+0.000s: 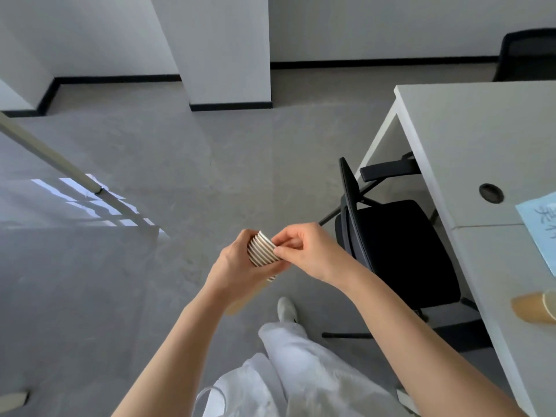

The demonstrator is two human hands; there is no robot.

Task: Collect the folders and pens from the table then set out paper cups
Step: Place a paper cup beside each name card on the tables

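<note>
Bare office, grey floor, white walls with black skirting; the white surface (469, 139) runs down the right edge with a black chair (400, 251) tucked under it, a blue sheet of paper (541, 233) near its right side and one paper cup (532, 308) lying on its side close to you. No folders or pens visible on the part of the surface in view, so you look to be on the cup stage. You're standing off the surface, over the floor, with the stack of paper cups (263, 251) held in front of you at mid-frame. Left hand (237, 266) grip is wrapped round the body of the stack; right hand (304, 251) grip is pinching the rim of the top cup, thumb and fingertips pressed together on it. Long axis of the stack runs from lower near you to upper away, rims pointing up and slightly toward the right hand, bases buried in your left palm. Risks: the nested cups may stick, so a pull could bring two off together or crush the thin rim under the pinch; a jerk could loosen the left grip and drop the stack on the floor, since nothing is under it. The cup already on the surface is lying down and could roll off the edge.
</note>
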